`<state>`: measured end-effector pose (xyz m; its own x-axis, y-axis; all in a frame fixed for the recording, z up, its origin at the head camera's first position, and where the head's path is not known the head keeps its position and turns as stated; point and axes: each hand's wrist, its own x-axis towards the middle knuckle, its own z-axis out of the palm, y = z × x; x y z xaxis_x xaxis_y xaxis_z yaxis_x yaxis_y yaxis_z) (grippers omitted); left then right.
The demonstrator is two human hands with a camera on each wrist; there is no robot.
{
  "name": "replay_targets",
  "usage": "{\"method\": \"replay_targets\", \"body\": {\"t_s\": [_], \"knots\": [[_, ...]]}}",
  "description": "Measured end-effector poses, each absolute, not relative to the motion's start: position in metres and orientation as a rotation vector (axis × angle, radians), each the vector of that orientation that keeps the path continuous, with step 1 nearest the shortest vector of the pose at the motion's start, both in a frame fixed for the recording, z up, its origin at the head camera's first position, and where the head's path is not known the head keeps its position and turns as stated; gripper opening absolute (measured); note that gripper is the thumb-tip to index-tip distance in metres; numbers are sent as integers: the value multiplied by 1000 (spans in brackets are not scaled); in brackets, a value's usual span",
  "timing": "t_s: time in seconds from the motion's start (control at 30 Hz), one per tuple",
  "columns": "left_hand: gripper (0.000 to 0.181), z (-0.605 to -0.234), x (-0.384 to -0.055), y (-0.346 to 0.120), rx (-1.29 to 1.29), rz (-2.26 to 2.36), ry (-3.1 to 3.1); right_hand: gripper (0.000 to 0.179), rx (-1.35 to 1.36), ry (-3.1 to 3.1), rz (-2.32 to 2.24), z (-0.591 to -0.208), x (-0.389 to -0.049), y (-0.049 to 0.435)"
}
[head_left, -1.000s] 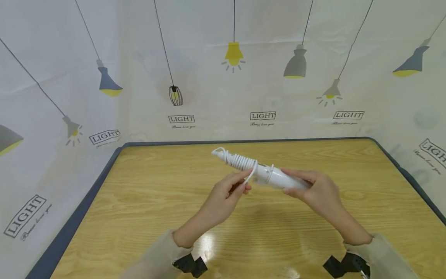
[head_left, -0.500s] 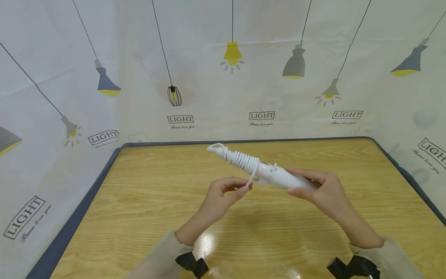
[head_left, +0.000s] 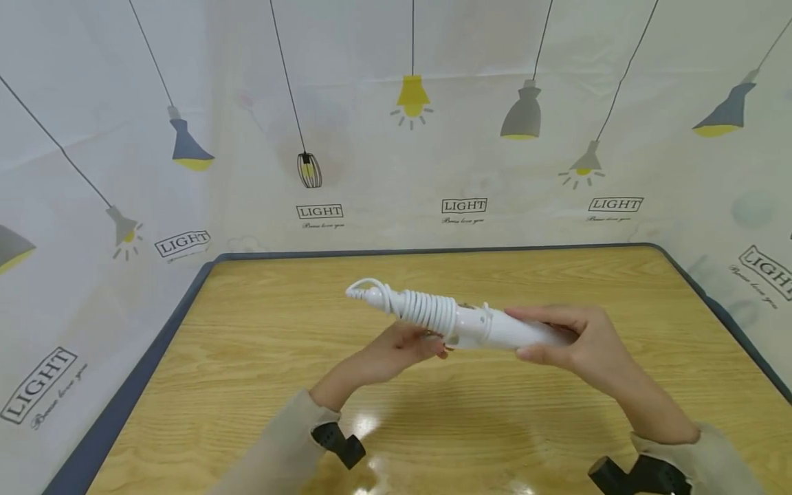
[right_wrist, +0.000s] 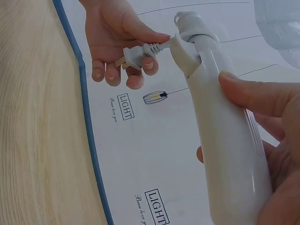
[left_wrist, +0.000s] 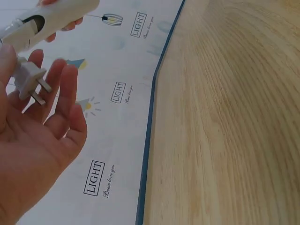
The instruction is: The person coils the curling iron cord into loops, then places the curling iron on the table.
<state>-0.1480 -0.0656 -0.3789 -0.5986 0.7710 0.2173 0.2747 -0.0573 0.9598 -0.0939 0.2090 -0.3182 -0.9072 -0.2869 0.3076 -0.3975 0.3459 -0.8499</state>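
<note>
A white wand-shaped electric appliance (head_left: pixel 501 328) is held above the table, lying nearly level across the head view. Its white cord (head_left: pixel 427 311) is wound in several turns round the narrower left part. My right hand (head_left: pixel 590 350) grips the thick smooth end, thumb on one side and fingers round the other. Under the coils, my left hand (head_left: pixel 386 357) pinches the end of the cord at its two-pin plug (right_wrist: pixel 134 56). Both pins of the plug stick out over the spread fingers in the left wrist view. From the head view the plug is hidden behind the appliance.
A wood-grain table (head_left: pixel 247 385) with a dark blue edge lies beneath both hands. Behind it and at the sides hangs a pale cloth (head_left: pixel 359 151) printed with lamps and the word LIGHT. Black wrist cameras (head_left: pixel 337 443) are strapped over the sleeves.
The appliance has turned flatter, its corded tip dropping and shifting left. The left hand has gone lower under the coils, and the loose cord end has passed from the front to behind the appliance.
</note>
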Motion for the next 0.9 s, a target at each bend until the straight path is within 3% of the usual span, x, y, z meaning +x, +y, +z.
{"method": "replay_targets", "body": {"t_s": [0.4,0.73,0.9], "knots": [[11,-359,-162,-71,1485,1410,1695,46,1019,-2508,1645,-324,-90,214],[17,-346,-175,-81,1335,1149,1682,39,1098,-2667,1587,-329,-96,212],[19,-339,-177,-81,1336,933,1791,40,1148,-2750,1323,-335,-98,206]]}}
